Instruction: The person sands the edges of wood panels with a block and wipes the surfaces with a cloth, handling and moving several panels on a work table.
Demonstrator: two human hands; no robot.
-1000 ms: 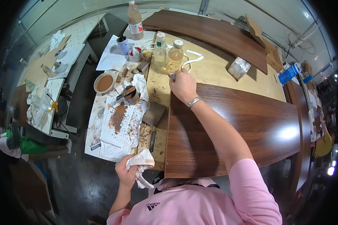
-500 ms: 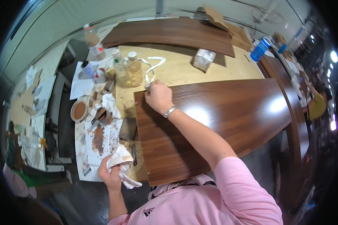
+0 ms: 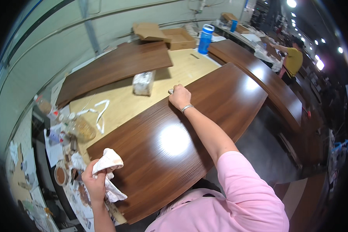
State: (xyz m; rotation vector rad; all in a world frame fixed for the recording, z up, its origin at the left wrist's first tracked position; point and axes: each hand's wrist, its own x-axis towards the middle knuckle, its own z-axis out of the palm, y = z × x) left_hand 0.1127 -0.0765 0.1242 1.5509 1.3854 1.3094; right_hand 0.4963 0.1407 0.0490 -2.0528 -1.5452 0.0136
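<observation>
A dark brown wood-grain board point(image 3: 205, 116) lies across the workbench in front of me, with bright light reflected off its face. My right hand point(image 3: 180, 97) is closed at the board's far edge, its arm reaching over the board. A small greyish bit of something shows at its fingers, too small to name. My left hand point(image 3: 94, 181) grips a crumpled white cloth point(image 3: 109, 159) with brownish stains, held above the board's near left end.
Behind the board, a second brown board point(image 3: 116, 69) leans on a white-wrapped block point(image 3: 144, 83). A blue bottle point(image 3: 205, 38) and an open cardboard box point(image 3: 180, 38) stand at the back. Several bottles and a brown-filled tub point(image 3: 61, 175) crowd the left. A person point(image 3: 294, 60) works far right.
My right hand has moved from the board's far left corner rightward along its far edge. The left hand has raised the cloth over the board. The view has swung to the right.
</observation>
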